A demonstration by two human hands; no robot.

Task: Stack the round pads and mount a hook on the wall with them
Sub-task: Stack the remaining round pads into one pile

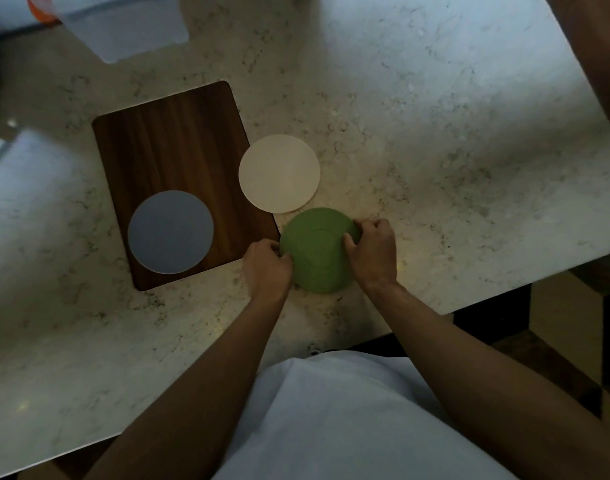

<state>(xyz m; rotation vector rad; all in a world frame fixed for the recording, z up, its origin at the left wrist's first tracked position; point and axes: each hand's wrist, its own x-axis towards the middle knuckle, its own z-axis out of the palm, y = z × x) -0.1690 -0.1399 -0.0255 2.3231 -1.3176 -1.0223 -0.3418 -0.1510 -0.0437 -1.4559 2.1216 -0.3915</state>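
Both hands pinching green pad (317, 251) edges on counter (435, 133), left (267, 263) and right (372, 249) opposite (to lift flat); white pad (279, 173) beside; grey pad (171, 232) on board (168, 140).

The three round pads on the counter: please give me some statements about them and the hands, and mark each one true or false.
1. Both hands grip the green pad. True: left hand, right hand.
2. The grey pad lies on the wooden board. True.
3. The white pad lies on top of the grey pad. False: they lie apart.
4. The green pad rests on the board. False: it is over the marble counter.
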